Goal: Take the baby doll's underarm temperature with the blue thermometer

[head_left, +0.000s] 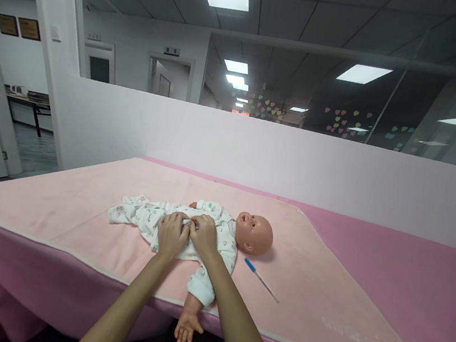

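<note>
A baby doll (pixel 254 232) lies on its back on a pale pink blanket (pixel 78 212), head to the right. It wears a white patterned sleepsuit (pixel 141 215). My left hand (pixel 171 235) and my right hand (pixel 204 234) rest side by side on the doll's chest, fingers curled, pinching the front of the sleepsuit where its edges meet. One doll arm in a white sleeve hangs over the table's near edge, its bare hand (pixel 187 329) below the edge between my forearms.
A thin pen-like stick with a blue end (pixel 261 278) lies on the blanket just right of the doll. The table has a darker pink cover (pixel 408 275) and a white partition wall (pixel 297 164) behind. An open doorway is at the left.
</note>
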Demonstrator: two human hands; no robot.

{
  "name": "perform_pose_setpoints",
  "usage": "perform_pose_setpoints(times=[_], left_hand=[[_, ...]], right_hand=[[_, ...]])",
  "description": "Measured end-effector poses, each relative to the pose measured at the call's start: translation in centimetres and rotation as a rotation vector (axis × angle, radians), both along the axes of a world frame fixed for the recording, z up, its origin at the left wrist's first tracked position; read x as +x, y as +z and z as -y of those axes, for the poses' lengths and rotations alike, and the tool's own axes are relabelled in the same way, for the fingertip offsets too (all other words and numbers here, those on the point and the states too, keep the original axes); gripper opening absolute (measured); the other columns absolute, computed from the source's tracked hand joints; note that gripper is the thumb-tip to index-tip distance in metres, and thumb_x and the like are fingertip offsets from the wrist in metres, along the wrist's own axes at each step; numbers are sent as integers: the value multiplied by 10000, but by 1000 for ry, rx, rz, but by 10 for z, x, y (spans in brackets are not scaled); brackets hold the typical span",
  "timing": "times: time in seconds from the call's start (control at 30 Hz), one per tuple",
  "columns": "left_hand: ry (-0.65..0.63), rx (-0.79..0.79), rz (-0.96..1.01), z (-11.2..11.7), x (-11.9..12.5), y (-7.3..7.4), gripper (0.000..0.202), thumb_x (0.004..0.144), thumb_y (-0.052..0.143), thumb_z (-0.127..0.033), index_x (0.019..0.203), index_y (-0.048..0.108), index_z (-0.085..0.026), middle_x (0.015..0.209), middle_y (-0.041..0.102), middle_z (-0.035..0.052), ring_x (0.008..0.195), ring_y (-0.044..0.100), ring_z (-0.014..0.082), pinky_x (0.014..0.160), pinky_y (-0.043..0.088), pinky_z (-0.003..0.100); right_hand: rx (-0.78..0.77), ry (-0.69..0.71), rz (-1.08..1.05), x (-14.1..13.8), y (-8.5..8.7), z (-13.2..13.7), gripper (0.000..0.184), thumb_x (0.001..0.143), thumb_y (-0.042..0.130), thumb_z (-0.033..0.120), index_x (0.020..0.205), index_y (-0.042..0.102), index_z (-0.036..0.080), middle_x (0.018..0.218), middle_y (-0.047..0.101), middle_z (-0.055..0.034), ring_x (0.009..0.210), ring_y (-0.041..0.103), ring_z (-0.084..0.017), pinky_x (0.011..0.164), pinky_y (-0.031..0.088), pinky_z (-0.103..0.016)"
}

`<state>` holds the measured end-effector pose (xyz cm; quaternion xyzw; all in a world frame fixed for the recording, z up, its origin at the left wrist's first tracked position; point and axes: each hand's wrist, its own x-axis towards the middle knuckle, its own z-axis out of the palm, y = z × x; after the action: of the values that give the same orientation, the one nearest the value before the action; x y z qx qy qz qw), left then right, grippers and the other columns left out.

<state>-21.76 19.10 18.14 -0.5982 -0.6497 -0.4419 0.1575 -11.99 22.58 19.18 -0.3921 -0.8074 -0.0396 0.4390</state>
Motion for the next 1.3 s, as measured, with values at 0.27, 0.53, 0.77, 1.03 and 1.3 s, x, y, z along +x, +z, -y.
perform_pose_setpoints(times=[0.27,0.53,0.77,1.03,1.3], left_hand=[[7,10,-10,2,1,2,163,760,370,-226,769,531,-203,892,566,40,865,470,193,854,251,356],[-14,23,28,2,1,2,141,755,351,-181,796,486,-190,799,560,29,820,482,178,807,274,331],[-22,11,40,2,1,2,161,769,347,-202,813,502,-191,811,567,32,824,483,184,804,274,332],[-57,8,67,0,0,2,181,784,344,-206,874,501,-197,853,557,25,848,483,172,791,280,317],[-52,18,66,-2,-1,1,172,781,338,-198,832,502,-197,873,545,27,850,485,167,784,287,314]], right_hand=[[-3,3,-38,-1,-1,0,156,766,433,164,801,582,192,744,582,-18,777,505,-144,741,355,-269],[2,19,-55,0,-1,-1,153,785,417,166,791,567,194,750,583,-9,774,503,-141,738,353,-262],[-3,17,-57,1,0,0,157,795,406,163,798,560,194,758,581,-6,778,502,-129,735,354,-245],[-23,34,-87,1,0,-2,174,801,393,179,798,566,189,747,575,-18,772,505,-136,731,358,-251],[-17,42,-82,1,-1,-2,173,804,391,166,802,562,194,757,578,-10,773,502,-133,741,359,-251]])
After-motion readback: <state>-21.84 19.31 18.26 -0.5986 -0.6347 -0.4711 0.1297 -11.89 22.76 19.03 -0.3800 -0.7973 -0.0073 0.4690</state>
